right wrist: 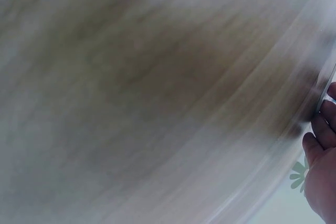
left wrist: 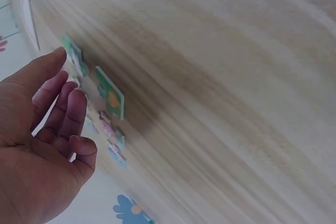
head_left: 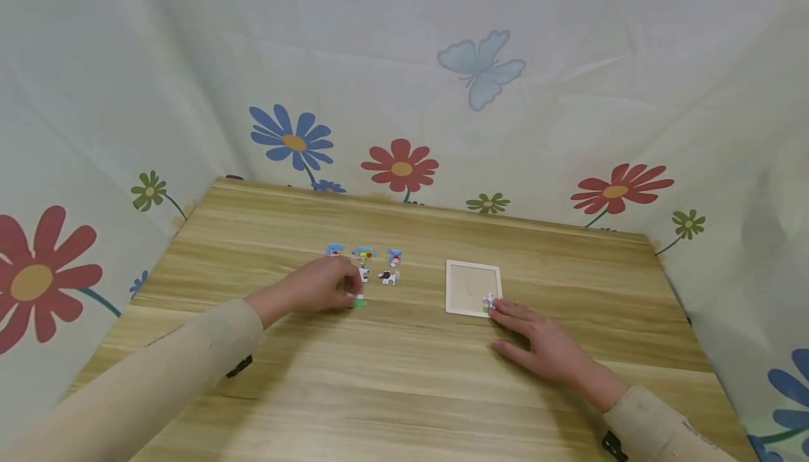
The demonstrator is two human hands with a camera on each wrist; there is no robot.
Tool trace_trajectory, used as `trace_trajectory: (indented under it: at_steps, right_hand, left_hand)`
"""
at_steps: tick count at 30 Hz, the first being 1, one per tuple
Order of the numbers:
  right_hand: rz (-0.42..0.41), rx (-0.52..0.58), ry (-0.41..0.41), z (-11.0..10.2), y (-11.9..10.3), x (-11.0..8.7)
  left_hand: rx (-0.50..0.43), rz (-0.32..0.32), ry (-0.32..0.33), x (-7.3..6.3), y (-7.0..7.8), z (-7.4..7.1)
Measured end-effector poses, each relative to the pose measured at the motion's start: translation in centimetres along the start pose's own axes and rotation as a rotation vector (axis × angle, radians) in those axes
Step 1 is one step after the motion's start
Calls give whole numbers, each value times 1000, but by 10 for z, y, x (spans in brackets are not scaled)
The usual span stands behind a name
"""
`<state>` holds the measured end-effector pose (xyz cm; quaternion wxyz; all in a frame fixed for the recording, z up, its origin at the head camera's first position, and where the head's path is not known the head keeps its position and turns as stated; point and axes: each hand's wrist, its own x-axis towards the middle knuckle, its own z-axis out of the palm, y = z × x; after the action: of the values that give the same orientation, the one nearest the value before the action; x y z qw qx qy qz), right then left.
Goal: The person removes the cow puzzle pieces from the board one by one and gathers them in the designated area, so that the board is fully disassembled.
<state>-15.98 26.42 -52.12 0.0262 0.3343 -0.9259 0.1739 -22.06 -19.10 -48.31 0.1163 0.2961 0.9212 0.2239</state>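
Observation:
My left hand (head_left: 325, 283) reaches over a group of jigsaw pieces, thumb and fingers bent. In the left wrist view its thumb and forefinger pinch the edge of a green-and-white jigsaw piece (left wrist: 77, 56). A green piece with an orange patch (left wrist: 112, 94) lies beside it. My right hand (head_left: 537, 339) rests at the lower right corner of a square wooden puzzle tray (head_left: 448, 286), fingers stretched out. Its fingertips touch a white, purple and green piece (head_left: 489, 301) in that corner. In the right wrist view the hand (right wrist: 323, 156) shows only at the edge.
Beyond my left hand lie several colourful pieces, among them a blue-and-red one (head_left: 395, 257) and a black-and-white one (head_left: 389, 277). The wooden table (head_left: 411, 378) ends at a flowered curtain (head_left: 354, 62) at the back and sides.

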Motion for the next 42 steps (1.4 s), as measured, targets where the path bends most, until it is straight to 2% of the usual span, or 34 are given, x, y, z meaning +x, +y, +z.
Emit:
trace_trajectory:
  at_steps: [7,14,22,28,31,36,42]
  right_hand:
    - [-13,-12,5,1,1,-2]
    - [-10,0,4,-1,1,-2]
    - [-18,2,40,0,2,-1]
    - [15,76,68,-1,2,2]
    - [30,92,75,-3,4,4]
    - [74,80,48,-10,10,8]
    - [85,54,5,-17,24,13]
  left_hand:
    - [19,25,-10,22,14,-3]
    - [8,50,-30,57,46,-1]
    - [-19,62,-46,96,83,16]
    - [-61,99,-57,109,99,25]
    - [-60,87,-59,114,101,32]
    - [-47,67,-52,123,104,43]
    - [-26,67,-65,130,120,47]
